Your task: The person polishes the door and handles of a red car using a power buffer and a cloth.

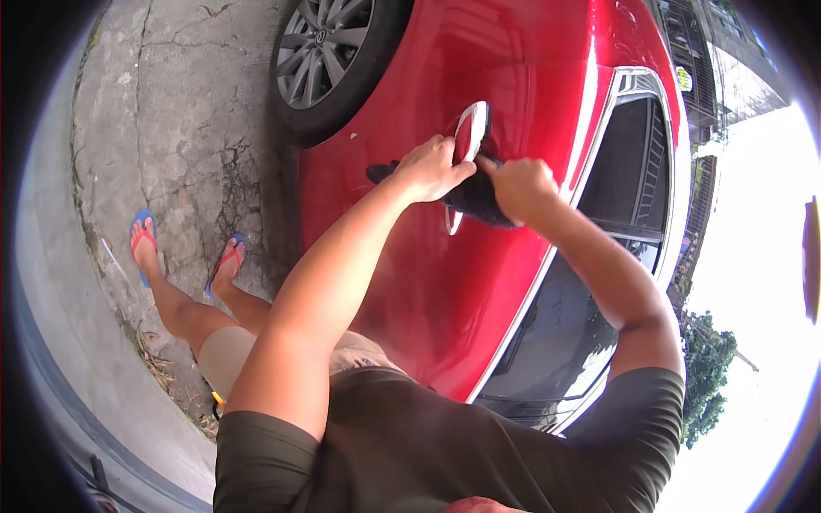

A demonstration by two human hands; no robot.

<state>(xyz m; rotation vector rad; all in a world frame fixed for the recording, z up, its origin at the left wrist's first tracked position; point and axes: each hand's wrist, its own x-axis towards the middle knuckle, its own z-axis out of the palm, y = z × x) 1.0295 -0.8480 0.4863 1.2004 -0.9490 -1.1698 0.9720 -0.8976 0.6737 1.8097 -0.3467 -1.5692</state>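
Observation:
A chrome-trimmed door handle (473,125) stands out from the side of a red car (436,276). Around its middle is a bunched dark cloth (478,202), one end of which sticks out past my left wrist. My left hand (439,168) has its fingers curled at the handle and the cloth, its thumb by the chrome edge. Closed on the cloth on the other side of the handle is my right hand (526,192). The fingers partly hide the handle's middle, so whether the cloth passes behind it cannot be told.
A wheel (324,48) with grey spokes lies beyond the hands. Dark side windows (625,167) run along the car. My feet, in blue and red flip-flops (144,240), stand on cracked concrete (186,128). A pale wall (70,269) edges the ground at the left.

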